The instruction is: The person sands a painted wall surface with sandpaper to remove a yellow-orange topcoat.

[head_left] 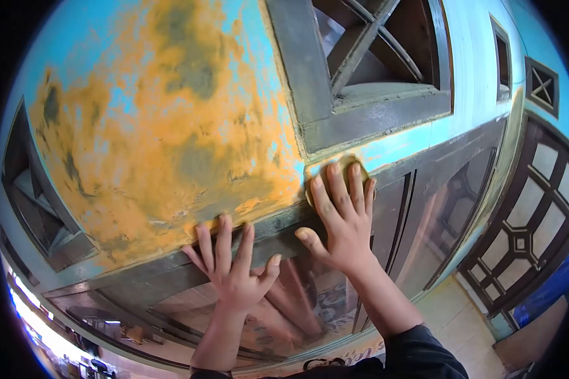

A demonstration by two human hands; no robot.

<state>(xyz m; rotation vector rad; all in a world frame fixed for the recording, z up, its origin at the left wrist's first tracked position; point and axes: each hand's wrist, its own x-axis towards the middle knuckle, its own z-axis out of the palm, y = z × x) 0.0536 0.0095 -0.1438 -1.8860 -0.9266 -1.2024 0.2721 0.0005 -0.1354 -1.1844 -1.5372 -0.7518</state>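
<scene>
My right hand (346,218) presses a round, yellowish-brown pad (364,180) flat against the wall strip just below the dark window frame (373,120). Its fingers lie over the pad, whose rim shows around them. My left hand (231,262) rests with fingers spread on the top rail of the dark wooden frame (152,270), fingertips at the lower edge of the painted wall (171,145). Nothing shows in it. The wall has patchy orange and grey areas over turquoise paint.
Glass panes (335,297) below the rail reflect the arms. Another lattice opening (35,196) is at the left. A dark panelled door (518,234) stands at the right, above a tiled floor (455,316), with blue material (553,284) beside it.
</scene>
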